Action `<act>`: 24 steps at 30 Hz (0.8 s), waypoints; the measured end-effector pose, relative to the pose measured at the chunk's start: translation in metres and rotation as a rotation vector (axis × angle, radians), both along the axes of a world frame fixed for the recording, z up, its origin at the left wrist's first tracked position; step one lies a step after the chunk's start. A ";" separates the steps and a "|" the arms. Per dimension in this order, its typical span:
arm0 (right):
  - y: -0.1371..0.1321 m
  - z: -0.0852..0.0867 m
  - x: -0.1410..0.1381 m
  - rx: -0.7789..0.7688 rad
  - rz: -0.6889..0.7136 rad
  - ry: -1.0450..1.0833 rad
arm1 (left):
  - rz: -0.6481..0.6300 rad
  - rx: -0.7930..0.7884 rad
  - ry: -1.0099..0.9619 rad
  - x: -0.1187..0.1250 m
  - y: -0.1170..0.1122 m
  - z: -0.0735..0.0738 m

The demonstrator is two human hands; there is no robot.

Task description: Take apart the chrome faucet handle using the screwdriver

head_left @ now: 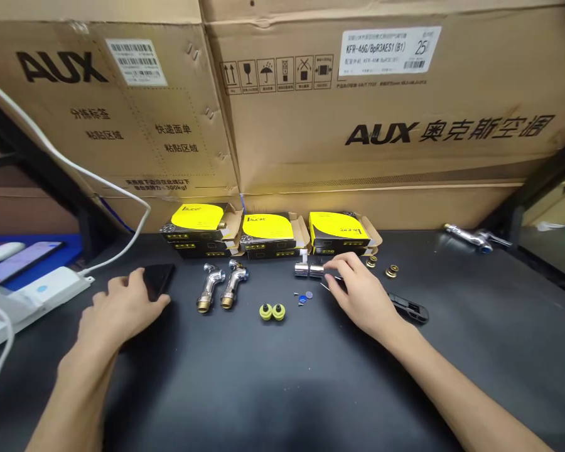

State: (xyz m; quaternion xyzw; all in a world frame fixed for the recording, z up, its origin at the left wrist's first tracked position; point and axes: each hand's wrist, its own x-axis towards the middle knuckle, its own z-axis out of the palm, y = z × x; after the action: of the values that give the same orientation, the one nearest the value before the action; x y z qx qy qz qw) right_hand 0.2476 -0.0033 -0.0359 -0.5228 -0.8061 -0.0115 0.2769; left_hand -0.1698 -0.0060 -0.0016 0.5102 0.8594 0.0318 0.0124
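Note:
My left hand (117,307) is closed around the edges of a black phone (158,279) lying on the dark table. My right hand (358,292) rests lower at the wrist, its thumb and curled fingers at the right end of two short chrome cylinders (309,270); the fingers partly hide that end. A black elongated tool (409,307) lies beyond the right wrist, partly covered by it. Between the hands stand two chrome faucet bodies (219,285) with brass threaded ends. Two yellow-green cartridges (272,312) sit nearer me, and small screws and blue discs (303,299) lie beside the cylinders.
Yellow-and-black faucet boxes (268,229) line the back, before large cardboard cartons (386,94). Brass rings (392,271) lie right of centre, with a chrome faucet (473,238) at back right. A white power strip (37,304) and cable (89,172) occupy the left.

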 end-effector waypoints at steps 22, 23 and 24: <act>-0.014 -0.003 0.009 -0.138 -0.037 0.253 | 0.023 0.024 0.053 0.004 -0.012 -0.015; -0.014 -0.003 0.009 -0.138 -0.034 0.247 | 0.020 0.024 0.055 0.004 -0.020 -0.015; -0.014 -0.003 0.008 -0.136 -0.029 0.241 | 0.005 0.023 0.054 0.004 -0.027 -0.015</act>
State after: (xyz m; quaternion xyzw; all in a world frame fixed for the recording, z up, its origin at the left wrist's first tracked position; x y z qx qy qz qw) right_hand 0.2561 -0.0176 -0.0387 -0.5496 -0.7583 0.1020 0.3354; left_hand -0.1662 -0.0328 -0.0170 0.5088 0.8603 0.0276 -0.0169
